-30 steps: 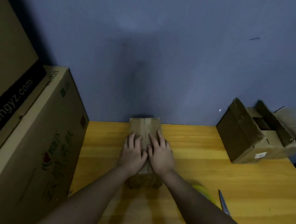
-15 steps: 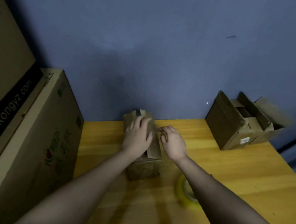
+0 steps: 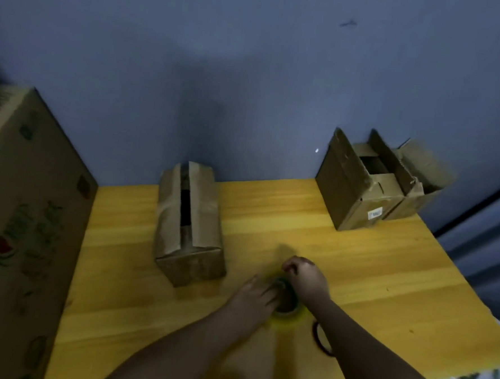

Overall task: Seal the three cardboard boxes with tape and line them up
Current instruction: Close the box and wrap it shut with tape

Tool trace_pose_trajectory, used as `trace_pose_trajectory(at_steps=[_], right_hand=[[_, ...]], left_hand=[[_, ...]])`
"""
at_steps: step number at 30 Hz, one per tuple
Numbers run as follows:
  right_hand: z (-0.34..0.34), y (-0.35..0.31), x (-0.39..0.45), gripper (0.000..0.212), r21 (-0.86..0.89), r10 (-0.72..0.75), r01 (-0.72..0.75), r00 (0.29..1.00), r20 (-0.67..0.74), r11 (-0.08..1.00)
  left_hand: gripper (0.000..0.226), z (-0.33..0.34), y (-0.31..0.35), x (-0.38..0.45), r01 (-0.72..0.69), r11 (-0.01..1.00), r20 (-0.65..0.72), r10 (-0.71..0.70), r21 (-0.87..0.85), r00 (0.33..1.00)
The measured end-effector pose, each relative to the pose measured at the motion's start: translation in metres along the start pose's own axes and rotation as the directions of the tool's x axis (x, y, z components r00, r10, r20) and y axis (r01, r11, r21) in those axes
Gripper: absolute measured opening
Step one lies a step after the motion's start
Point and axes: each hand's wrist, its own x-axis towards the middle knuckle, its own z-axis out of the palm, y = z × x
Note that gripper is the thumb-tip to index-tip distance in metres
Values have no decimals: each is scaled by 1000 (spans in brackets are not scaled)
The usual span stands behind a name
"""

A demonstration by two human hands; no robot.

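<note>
Both hands meet at the tape roll (image 3: 287, 304) on the bench (image 3: 355, 272): the left hand (image 3: 255, 299) lies on its near-left side with fingers straight, while the right hand (image 3: 306, 279), fingers curled, pinches at its far edge, though blur hides exactly what. Beyond the roll to the left sits a box (image 3: 189, 223), its top flaps parted by a dark slit. Farther right of the roll, by the wall, stand two open boxes (image 3: 372, 182).
</note>
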Motion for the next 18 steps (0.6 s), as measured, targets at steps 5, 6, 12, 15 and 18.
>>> trace_pose_trajectory(at_steps=[5,6,12,15,18], right_hand=[[-1,20,0,18,92,-35,35,999,-4,995],[-2,23,1,18,129,-37,38,999,-10,991],[-22,33,1,17,339,-9,89,973,-230,936],[-40,25,4,21,470,13,116,965,-264,875],[-62,8,8,49,595,-107,151,988,-109,790]], left_hand=[[41,14,20,23,19,1000,161,-16,-21,987],[38,12,21,27,29,1000,140,-27,-12,990],[40,-6,11,29,173,945,48,-167,-279,985],[40,-19,1,32,276,606,14,-401,-746,916],[27,-36,-16,30,123,115,52,-485,-986,873]])
